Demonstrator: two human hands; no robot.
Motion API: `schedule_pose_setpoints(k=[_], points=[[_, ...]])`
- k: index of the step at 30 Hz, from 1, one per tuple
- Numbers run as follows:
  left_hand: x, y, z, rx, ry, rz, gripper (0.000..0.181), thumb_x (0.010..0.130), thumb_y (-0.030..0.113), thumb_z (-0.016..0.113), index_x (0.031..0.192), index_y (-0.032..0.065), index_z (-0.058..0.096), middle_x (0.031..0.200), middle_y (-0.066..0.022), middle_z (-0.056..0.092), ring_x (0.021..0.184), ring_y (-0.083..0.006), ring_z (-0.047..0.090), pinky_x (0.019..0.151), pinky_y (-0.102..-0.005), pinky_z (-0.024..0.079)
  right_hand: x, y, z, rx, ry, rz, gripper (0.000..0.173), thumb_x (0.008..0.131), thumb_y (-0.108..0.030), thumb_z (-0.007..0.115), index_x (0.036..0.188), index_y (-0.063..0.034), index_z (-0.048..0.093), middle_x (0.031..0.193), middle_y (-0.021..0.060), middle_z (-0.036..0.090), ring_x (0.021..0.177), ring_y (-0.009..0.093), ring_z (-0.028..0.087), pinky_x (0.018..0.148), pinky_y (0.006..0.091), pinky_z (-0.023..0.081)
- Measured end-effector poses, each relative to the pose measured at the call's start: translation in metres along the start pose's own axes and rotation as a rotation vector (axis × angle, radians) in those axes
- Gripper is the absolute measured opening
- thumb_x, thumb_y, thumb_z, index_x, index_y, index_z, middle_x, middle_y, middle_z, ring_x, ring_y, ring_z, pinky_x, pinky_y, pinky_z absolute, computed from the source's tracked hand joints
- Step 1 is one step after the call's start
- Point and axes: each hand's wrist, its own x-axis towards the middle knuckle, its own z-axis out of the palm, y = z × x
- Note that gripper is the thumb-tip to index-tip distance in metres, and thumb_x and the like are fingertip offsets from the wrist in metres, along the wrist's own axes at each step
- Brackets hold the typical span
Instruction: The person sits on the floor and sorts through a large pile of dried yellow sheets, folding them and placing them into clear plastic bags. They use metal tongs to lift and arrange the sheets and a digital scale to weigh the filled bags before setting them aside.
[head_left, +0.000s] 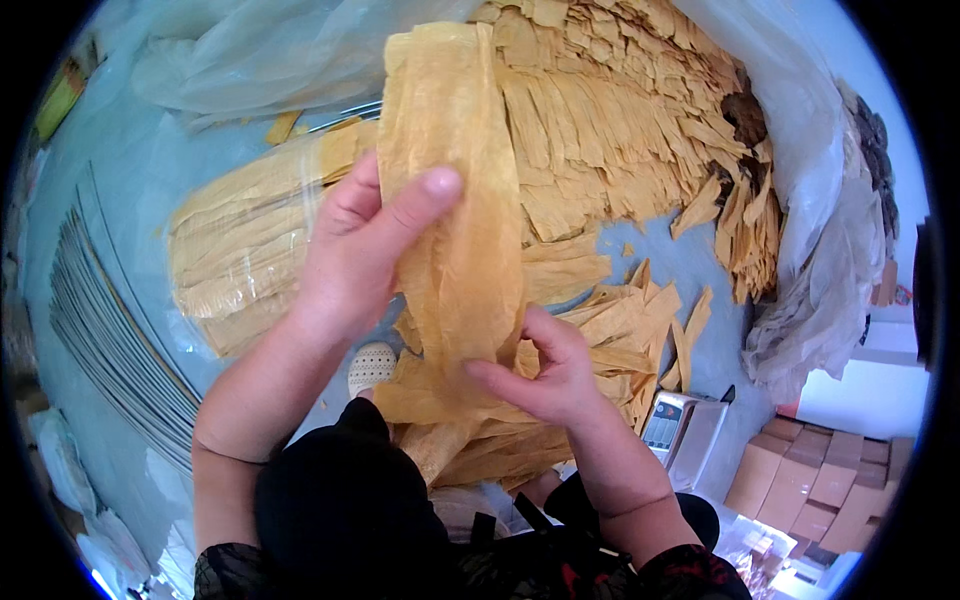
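My left hand (360, 232) grips a long, yellow, wrinkled dried sheet (457, 142) from its left side, thumb across the front. The sheet hangs upright in front of me. At its lower end, my right hand (544, 371) has thumb and forefinger at the edge; that part is slightly blurred. More yellow sheets (510, 450) lie in a loose pile below my hands, over my lap. Behind my left hand is a bundle of similar sheets wrapped in clear plastic (240, 247).
A large heap of yellow sheets (600, 135) spreads at the top right beside translucent plastic sheeting (802, 150). Thin metal rods (120, 330) lie at left. A digital scale (682, 435) stands at lower right, with cardboard boxes (810, 480) beyond it.
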Motion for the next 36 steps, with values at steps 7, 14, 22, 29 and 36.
schedule_pose_setpoints(k=[7,14,22,29,36], points=[[-0.029,0.011,0.000,0.101,0.000,0.177,0.035,0.093,0.019,0.060,0.123,0.0040,0.051,0.109,-0.0033,0.063,0.096,-0.0094,0.058,0.083,-0.0275,0.050,-0.019,0.020,-0.001,0.667,0.132,0.192,0.034,0.082,-0.015,0.070,0.112,-0.0022,0.060,0.102,0.0057,0.063,0.095,0.016,0.058,0.085,0.0317,0.044],[-0.044,0.037,-0.023,1.126,-0.334,0.301,0.021,0.084,0.026,0.070,0.095,0.0093,0.067,0.110,-0.0085,0.061,0.104,-0.0260,0.057,0.087,-0.0358,0.046,0.018,0.026,-0.051,0.440,0.510,-0.176,0.028,0.092,-0.019,0.057,0.115,-0.0031,0.058,0.128,0.0166,0.054,0.119,0.026,0.051,0.104,0.0408,0.035],[-0.033,0.010,-0.022,0.801,-0.397,0.611,0.024,0.081,0.027,0.072,0.094,0.0070,0.068,0.135,-0.0167,0.038,0.129,-0.0369,0.034,0.107,-0.0467,0.027,0.064,-0.035,-0.006,0.057,0.254,-0.516,0.018,0.089,-0.010,0.061,0.104,-0.0014,0.060,0.113,0.0209,0.060,0.109,0.030,0.056,0.095,0.0400,0.043],[-0.040,-0.009,-0.032,0.039,0.090,0.020,0.043,0.090,0.026,0.064,0.123,0.0017,0.054,0.118,-0.0119,0.056,0.111,-0.0217,0.055,0.095,-0.0322,0.043,0.063,-0.027,0.056,0.190,0.149,-0.268,0.074,0.087,-0.023,0.066,0.143,-0.0016,0.022,0.143,0.0170,0.034,0.128,0.028,0.040,0.104,0.0410,0.035],[-0.014,-0.019,-0.077,-0.371,0.446,-0.051,0.038,0.097,0.035,0.049,0.119,0.0048,0.052,0.118,-0.0101,0.058,0.106,-0.0191,0.057,0.090,-0.0363,0.048,0.035,0.044,0.046,0.118,-0.225,0.383,0.084,0.076,-0.013,0.076,0.142,-0.0014,0.026,0.130,0.0133,0.050,0.118,0.020,0.050,0.099,0.0318,0.039]])
